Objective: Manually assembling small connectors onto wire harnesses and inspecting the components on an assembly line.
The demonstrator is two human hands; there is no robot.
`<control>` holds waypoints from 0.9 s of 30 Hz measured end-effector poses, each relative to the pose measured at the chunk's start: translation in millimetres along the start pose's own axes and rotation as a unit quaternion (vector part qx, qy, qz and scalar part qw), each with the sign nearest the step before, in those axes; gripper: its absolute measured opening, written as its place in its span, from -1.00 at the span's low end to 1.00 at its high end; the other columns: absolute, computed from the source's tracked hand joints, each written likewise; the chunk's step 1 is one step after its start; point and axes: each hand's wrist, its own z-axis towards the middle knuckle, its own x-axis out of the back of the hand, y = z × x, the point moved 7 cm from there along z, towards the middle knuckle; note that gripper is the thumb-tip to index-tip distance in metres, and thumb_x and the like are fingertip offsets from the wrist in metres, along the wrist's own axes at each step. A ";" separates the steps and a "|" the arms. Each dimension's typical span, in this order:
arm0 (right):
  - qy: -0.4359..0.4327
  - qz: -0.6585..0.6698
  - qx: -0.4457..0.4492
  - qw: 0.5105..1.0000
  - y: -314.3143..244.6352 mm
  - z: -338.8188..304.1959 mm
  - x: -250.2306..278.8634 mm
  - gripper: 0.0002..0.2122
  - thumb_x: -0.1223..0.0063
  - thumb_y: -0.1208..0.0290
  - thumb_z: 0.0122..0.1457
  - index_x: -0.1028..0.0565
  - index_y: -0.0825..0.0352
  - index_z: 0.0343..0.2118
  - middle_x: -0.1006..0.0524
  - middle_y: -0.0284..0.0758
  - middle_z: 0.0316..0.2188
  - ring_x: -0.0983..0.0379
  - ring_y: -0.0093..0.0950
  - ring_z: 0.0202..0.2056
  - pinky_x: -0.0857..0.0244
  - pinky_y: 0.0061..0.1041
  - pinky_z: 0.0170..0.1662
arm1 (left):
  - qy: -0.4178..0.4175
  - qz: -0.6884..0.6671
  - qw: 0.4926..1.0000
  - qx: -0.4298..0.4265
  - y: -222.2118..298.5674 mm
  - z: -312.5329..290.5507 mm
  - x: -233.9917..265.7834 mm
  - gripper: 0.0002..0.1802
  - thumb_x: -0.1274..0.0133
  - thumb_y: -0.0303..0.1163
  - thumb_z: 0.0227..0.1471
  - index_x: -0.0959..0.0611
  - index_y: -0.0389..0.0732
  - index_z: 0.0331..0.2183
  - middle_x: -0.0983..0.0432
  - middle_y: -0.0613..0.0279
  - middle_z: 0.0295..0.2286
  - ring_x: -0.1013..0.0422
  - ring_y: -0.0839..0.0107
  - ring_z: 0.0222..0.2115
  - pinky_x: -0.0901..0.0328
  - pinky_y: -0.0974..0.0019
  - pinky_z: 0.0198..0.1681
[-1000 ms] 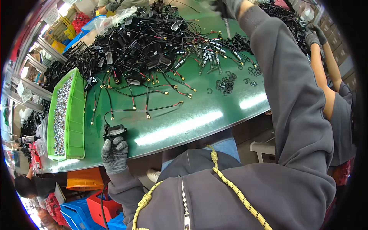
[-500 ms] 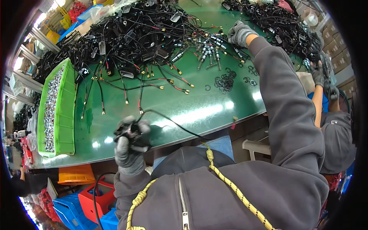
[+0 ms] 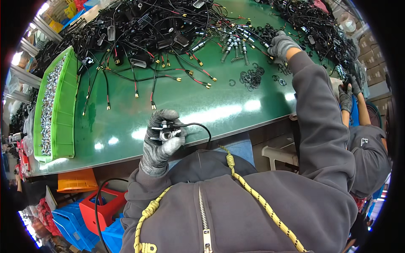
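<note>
Close to my body, above the table's near edge, my left hand [image 3: 157, 145] in a grey glove is closed round a small black and silver clamp-like housing [image 3: 167, 134] with a round opening. From it a black cable [image 3: 198, 125] curves off to the right. My right hand [image 3: 282, 45], also gloved, reaches far across the table with its fingers curled down beside small dark parts [image 3: 266, 32]. What its fingertips pinch, if anything, is hidden. Silver plungers with springs [image 3: 236, 45] lie to its left, and black C-shaped clips [image 3: 252, 78] lie nearer me.
A large heap of black lever-like parts [image 3: 143, 33] with cables covers the far left of the green table [image 3: 194, 101]. Another black heap [image 3: 312, 21] lies far right. A green bin [image 3: 63, 114] holds small metal pieces. Another person's gloved hands [image 3: 348, 95] work at the right.
My left hand has turned and risen slightly to the right, so the housing's opening now shows. My right hand has shifted right and nearer, its fingers lowered beside the small parts.
</note>
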 end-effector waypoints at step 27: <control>0.288 0.367 0.528 0.709 -149.6 -283.0 117.2 -0.83 -0.30 0.48 -0.17 -0.52 0.33 -0.48 -0.35 -0.29 -0.13 -0.33 -0.51 -0.24 -0.26 -0.52 -0.17 | 0.004 0.110 0.994 0.014 -4.2 -8.6 -16.2 -0.48 -0.30 -0.51 -0.21 -0.42 -0.15 -0.17 -0.41 0.38 -0.32 -0.34 0.57 -0.26 -0.29 0.42 -0.16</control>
